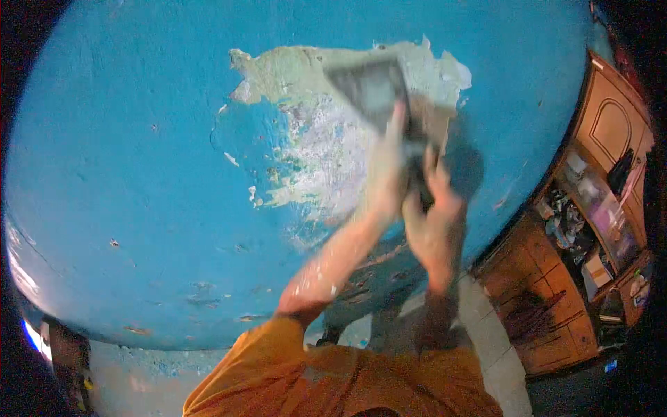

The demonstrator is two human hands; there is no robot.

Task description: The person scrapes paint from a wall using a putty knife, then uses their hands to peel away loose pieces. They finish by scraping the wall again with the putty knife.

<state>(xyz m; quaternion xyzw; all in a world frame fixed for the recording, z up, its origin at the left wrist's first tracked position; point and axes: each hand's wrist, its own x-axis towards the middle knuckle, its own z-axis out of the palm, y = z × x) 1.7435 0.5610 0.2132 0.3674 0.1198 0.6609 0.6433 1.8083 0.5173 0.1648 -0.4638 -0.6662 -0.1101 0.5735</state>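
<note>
A putty knife (pixel 373 89) with a wide, flared metal blade is against the blue wall (pixel 160 125), its blade over a bare patch (pixel 326 149) of pale plaster with ragged paint edges. Closed around the dark handle is my right hand (pixel 438 219). Higher up, my left hand (pixel 388 163) grips the tool near the base of the blade, one finger extended along the metal. Both hands and the knife are smeared by motion. Whitish specks dot my left forearm (pixel 330 271).
Wooden cabinets (pixel 542 299) with shelves of assorted items stand at the right. Pale debris litters the floor (pixel 167 375) along the wall's base. Small chips and scuffs mark the lower wall.
</note>
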